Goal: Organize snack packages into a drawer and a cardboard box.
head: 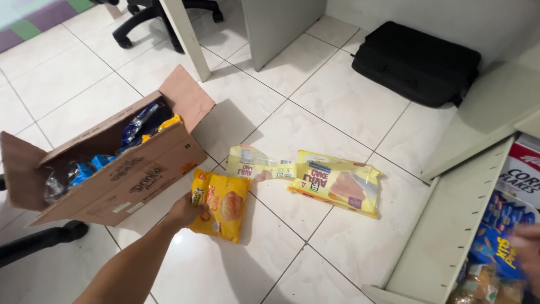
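A: Floor (315, 112) first, white tile; on it a tipped cardboard box (140, 174), flaps open, blue and yellow packets visible inside; to the right an open white cupboard (450, 225) holding cereal boxes and blue snack packs; a black bag (416, 62) lies further back by the wall.

B: And the loose items?

A: Two pale yellow cake packs (337, 183) lie on the tiles, touching end to end, between box and cupboard; an orange-yellow snack packet (220, 205) sits just beside the box.

B: Hands?

A: Left hand (183, 213) has its grip closed on the left edge of that orange-yellow snack packet, which rests on or just above the floor; I cannot tell which; right hand (529, 247) is at the cupboard shelf, blurred, cut by the frame edge; its grip cannot be told.

B: Progress, as a judgement?

A: Early to middle; three packets out of the box, several inside it, some stock on the shelf; the floor packets are not yet shelved.

B: Unclear points?

A: Box depth hidden by its wall; shelf contents partly cropped; chair base at top cut off.
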